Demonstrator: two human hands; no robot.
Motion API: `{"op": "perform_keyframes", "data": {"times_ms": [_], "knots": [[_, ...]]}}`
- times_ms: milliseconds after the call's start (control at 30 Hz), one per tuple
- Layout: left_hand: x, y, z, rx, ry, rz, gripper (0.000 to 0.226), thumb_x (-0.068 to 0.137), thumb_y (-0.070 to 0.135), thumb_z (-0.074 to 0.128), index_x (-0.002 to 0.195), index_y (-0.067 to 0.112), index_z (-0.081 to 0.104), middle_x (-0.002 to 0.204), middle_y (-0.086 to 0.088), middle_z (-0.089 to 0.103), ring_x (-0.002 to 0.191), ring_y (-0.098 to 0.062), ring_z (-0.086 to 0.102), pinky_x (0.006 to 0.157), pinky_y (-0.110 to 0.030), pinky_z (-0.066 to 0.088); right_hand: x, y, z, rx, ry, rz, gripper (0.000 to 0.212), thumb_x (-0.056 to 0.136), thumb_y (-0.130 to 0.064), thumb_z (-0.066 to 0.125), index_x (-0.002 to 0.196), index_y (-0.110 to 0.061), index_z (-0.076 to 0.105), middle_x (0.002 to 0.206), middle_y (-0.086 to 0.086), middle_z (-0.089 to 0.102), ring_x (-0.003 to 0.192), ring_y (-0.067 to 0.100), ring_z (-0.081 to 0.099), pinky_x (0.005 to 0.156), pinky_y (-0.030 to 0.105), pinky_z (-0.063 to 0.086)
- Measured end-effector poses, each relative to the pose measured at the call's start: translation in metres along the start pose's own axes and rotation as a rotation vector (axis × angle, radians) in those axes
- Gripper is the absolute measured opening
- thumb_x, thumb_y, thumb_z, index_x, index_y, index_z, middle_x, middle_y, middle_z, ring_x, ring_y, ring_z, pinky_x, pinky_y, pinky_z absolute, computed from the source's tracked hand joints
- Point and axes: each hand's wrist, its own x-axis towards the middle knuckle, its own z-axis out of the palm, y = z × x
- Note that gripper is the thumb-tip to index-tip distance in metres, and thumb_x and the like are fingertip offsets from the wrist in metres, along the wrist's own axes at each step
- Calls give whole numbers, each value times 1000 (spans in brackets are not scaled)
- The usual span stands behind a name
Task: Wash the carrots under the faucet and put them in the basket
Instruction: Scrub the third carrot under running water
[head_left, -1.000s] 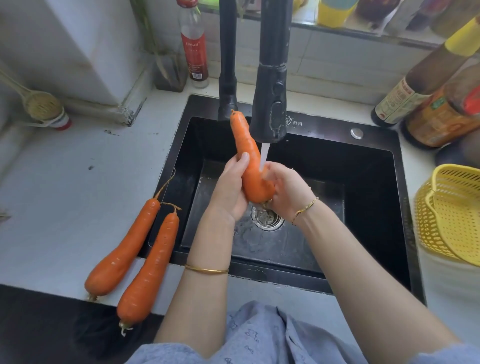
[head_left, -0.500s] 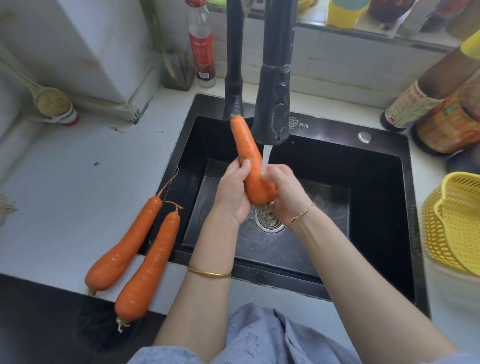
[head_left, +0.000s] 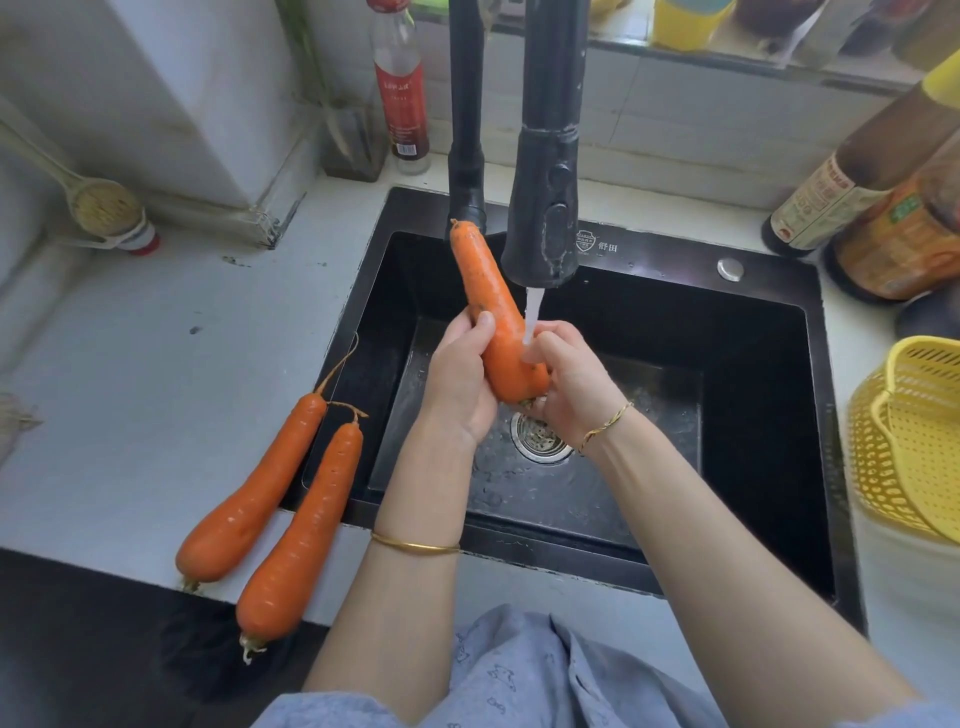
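An orange carrot (head_left: 488, 301) stands nearly upright over the black sink (head_left: 769, 364), its thick end down in both my hands. My left hand (head_left: 457, 379) wraps its left side, thumb on the front. My right hand (head_left: 571, 384) grips the thick end from the right, under a thin stream of water from the black faucet head (head_left: 545, 208). Two more carrots lie side by side on the white counter left of the sink, the left carrot (head_left: 254, 493) and the right carrot (head_left: 301, 535), tips over the sink's edge. The yellow basket (head_left: 904, 447) sits at the far right.
Sauce bottles (head_left: 852, 192) stand at the back right of the counter. A red-labelled bottle (head_left: 400, 88) and a glass jar stand behind the sink's left corner. A wooden scoop (head_left: 98, 202) rests at the far left. The drain strainer (head_left: 540, 441) lies below my hands.
Both hands have stayed on the carrot under the stream, shifting their grip only slightly. The camera view has drifted a little, so the scene sits lower and to the right.
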Motion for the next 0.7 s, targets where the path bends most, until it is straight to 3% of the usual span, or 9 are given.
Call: {"op": "perform_keyframes", "data": {"times_ms": [133, 267, 333, 433, 533, 600, 700], "knots": [[0, -1, 2, -14, 10, 1, 39, 106, 21, 37, 143, 10, 46, 134, -17, 59, 112, -22, 62, 92, -39, 54, 3, 1, 3, -17, 44, -6, 12, 81, -7, 49, 80, -18, 53, 85, 2, 57, 79, 22, 55, 62, 33, 49], [-1, 0, 2, -23, 7, 0, 38, 106, 20, 37, 142, 11, 47, 128, -14, 61, 110, -23, 64, 85, -35, 56, 5, 6, 1, -16, 65, 33, 13, 84, -12, 53, 95, -18, 54, 97, 5, 59, 88, 24, 59, 73, 45, 54], [-3, -1, 6, -9, -4, -5, 38, 106, 18, 37, 141, 11, 47, 122, -11, 62, 105, -19, 64, 80, -30, 57, 8, 7, 3, -8, 167, 28, 6, 87, -16, 51, 93, -18, 48, 93, 4, 54, 81, 21, 56, 66, 40, 52], [-5, -2, 10, -22, 0, -21, 39, 104, 20, 40, 141, 9, 47, 118, -11, 62, 101, -18, 64, 84, -34, 55, 8, 5, 6, -61, 233, -30, 12, 84, -25, 55, 83, -20, 45, 83, 0, 48, 69, 15, 49, 56, 28, 44], [-4, 0, 8, -28, 26, -36, 39, 102, 24, 46, 137, 7, 48, 120, -15, 63, 103, -24, 66, 88, -43, 55, 2, 4, -1, -57, 107, 22, 10, 87, -20, 58, 95, -23, 54, 97, 1, 58, 86, 18, 59, 73, 40, 54], [-4, -1, 5, -24, 49, -39, 38, 102, 27, 47, 136, 8, 49, 123, -16, 64, 103, -26, 66, 91, -46, 55, -4, 5, -7, 12, -31, 101, 24, 86, -12, 52, 105, -25, 58, 103, 2, 61, 95, 21, 60, 82, 44, 54], [-4, -3, 3, -25, 69, -46, 40, 102, 29, 48, 136, 8, 51, 124, -17, 63, 101, -25, 67, 85, -43, 56, -8, 5, -9, 46, -52, 87, 31, 87, -2, 44, 104, -25, 55, 106, 2, 58, 92, 21, 60, 73, 39, 55]]}}
